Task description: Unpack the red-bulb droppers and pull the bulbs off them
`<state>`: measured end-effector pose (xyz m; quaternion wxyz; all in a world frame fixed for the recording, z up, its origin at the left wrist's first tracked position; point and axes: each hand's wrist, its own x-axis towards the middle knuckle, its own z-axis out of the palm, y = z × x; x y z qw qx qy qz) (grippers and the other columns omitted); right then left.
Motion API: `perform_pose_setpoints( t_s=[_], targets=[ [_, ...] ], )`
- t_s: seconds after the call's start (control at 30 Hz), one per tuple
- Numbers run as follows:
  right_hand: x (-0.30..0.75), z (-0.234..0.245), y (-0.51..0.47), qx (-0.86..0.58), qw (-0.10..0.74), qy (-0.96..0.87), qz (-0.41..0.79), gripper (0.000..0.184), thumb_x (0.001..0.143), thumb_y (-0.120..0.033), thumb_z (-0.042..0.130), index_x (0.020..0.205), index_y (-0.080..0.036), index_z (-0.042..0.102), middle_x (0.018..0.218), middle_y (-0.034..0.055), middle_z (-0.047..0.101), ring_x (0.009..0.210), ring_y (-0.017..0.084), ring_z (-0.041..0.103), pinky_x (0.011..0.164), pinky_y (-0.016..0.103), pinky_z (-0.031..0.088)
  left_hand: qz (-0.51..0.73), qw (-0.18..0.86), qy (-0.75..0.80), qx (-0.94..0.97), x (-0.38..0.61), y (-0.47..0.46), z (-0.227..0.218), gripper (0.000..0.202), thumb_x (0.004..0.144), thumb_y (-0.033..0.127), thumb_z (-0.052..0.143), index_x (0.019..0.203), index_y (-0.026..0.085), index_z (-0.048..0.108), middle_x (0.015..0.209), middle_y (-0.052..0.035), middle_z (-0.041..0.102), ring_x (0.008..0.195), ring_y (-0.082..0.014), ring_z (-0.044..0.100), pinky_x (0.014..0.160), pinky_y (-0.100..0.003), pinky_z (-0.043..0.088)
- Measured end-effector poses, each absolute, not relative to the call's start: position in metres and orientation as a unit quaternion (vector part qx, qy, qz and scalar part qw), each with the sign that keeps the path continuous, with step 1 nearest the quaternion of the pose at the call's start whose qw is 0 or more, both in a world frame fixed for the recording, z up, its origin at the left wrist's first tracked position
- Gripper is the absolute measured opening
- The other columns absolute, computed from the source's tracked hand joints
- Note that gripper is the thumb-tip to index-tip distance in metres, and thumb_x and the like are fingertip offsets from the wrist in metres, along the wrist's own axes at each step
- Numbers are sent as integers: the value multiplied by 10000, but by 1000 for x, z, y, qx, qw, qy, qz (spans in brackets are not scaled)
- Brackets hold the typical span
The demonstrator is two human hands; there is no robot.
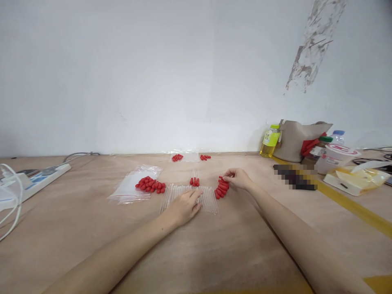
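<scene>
A row of clear thin tubes (208,197) lies side by side on the brown table. My left hand (184,206) rests on the row, its fingers curled and pinching one tube. My right hand (237,178) is closed in a pinch on a red cap at the top of a curved line of red caps (221,189), just right of the tubes. A loose pile of red caps (150,185) sits to the left beside clear plastic bags (128,188). A few capped tubes (194,181) lie just behind the row.
More red caps (177,157) and a clear bag lie by the wall. A white power strip with cables (33,179) is at the left. At the right stand a yellow drink bottle (270,141), a grey bag (295,140), cups and a yellow floor-tape stripe (352,206).
</scene>
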<state>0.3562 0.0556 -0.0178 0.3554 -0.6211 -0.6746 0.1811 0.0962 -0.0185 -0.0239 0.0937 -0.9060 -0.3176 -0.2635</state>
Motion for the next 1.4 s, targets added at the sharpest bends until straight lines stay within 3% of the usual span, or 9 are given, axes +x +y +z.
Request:
perform_pose_setpoints(
  t_s=[0.13, 0.3, 0.57, 0.77, 1.0, 1.13, 1.23, 1.4],
  targets=[
    [356, -19, 55, -624, 337, -678, 193, 169, 616, -329, 642, 685, -181, 686, 668, 12, 672, 616, 130, 580, 580, 220, 421, -247, 119, -313, -909, 95, -22, -22, 374, 790, 368, 543, 1080, 136, 503, 915, -101, 632, 896, -232, 569, 818, -387, 438],
    [359, -18, 55, -627, 322, -680, 202, 209, 635, -376, 624, 666, -185, 704, 633, 3, 668, 601, 136, 580, 562, 218, 416, -249, 99, -303, -914, 92, -22, -23, 513, 749, 483, 561, 1128, 143, 495, 997, -108, 623, 956, -221, 564, 958, -425, 336],
    [364, -20, 60, -647, 329, -665, 177, 280, 679, -442, 569, 714, -204, 712, 658, -2, 670, 667, 153, 594, 606, 223, 417, -302, 102, -308, -896, 87, -23, -11, 464, 761, 468, 545, 1123, 179, 517, 1038, -85, 620, 1018, -225, 522, 954, -440, 320],
    [363, -16, 64, -672, 340, -643, 138, 303, 713, -459, 517, 735, -217, 698, 692, 6, 671, 715, 165, 592, 636, 241, 400, -322, 136, -330, -877, 56, -11, -7, 319, 809, 351, 508, 1078, 180, 537, 1063, -81, 581, 1018, -219, 492, 901, -392, 366],
    [348, -3, 66, -703, 306, -633, 107, 292, 736, -451, 485, 726, -226, 670, 690, 6, 659, 727, 178, 589, 682, 291, 373, -403, 154, -390, -813, 25, 2, -20, 202, 825, 260, 478, 999, 179, 542, 1001, -71, 567, 989, -206, 494, 891, -382, 371],
    [310, 9, 62, -683, 271, -672, 91, 248, 732, -449, 503, 718, -264, 666, 746, -10, 666, 785, 185, 585, 793, 352, 332, -398, 136, -398, -816, 26, 2, -21, 193, 827, 253, 471, 990, 177, 541, 983, -65, 565, 968, -199, 495, 876, -369, 378],
    [272, 11, 59, -677, 233, -693, 82, 308, 721, -476, 514, 614, -224, 654, 692, 29, 660, 776, 214, 584, 839, 421, 289, -388, 131, -396, -822, 26, 2, -22, 193, 829, 257, 464, 984, 179, 547, 965, -64, 566, 958, -200, 495, 868, -369, 378],
    [230, 6, 62, -691, 184, -694, 85, 400, 671, -557, 535, 680, -177, 658, 765, 102, 660, 804, 279, 587, 826, 487, 287, -389, 140, -397, -819, 25, 1, -22, 187, 829, 265, 464, 966, 180, 558, 942, -63, 573, 934, -200, 500, 852, -373, 376]
  ],
)
